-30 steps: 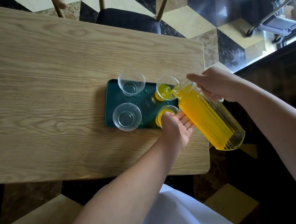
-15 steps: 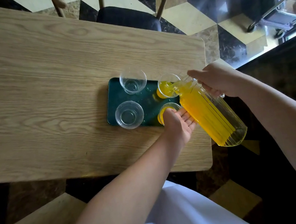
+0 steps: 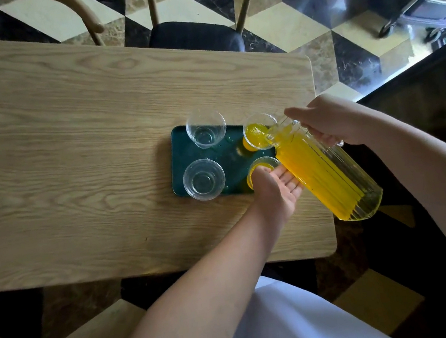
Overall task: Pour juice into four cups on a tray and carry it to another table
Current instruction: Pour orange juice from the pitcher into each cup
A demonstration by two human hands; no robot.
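A dark green tray (image 3: 231,157) lies near the right end of the wooden table (image 3: 68,151). Four clear cups stand on it. The far left cup (image 3: 206,130) and near left cup (image 3: 203,179) are empty. The far right cup (image 3: 258,132) is taking orange juice from the ribbed glass jug (image 3: 326,173), which my right hand (image 3: 327,121) grips by the handle and tilts over it. The near right cup (image 3: 262,167) holds juice and is partly hidden by my left hand (image 3: 275,190), whose flat fingers support the underside of the jug.
A wooden chair with a dark seat (image 3: 193,37) stands at the table's far side. The table's right edge (image 3: 323,154) is close to the tray. A metal wheeled frame (image 3: 422,3) stands on the patterned floor at the upper right.
Juice has risen in the far right cup as the jug keeps pouring. Both hands hold nearly the same place.
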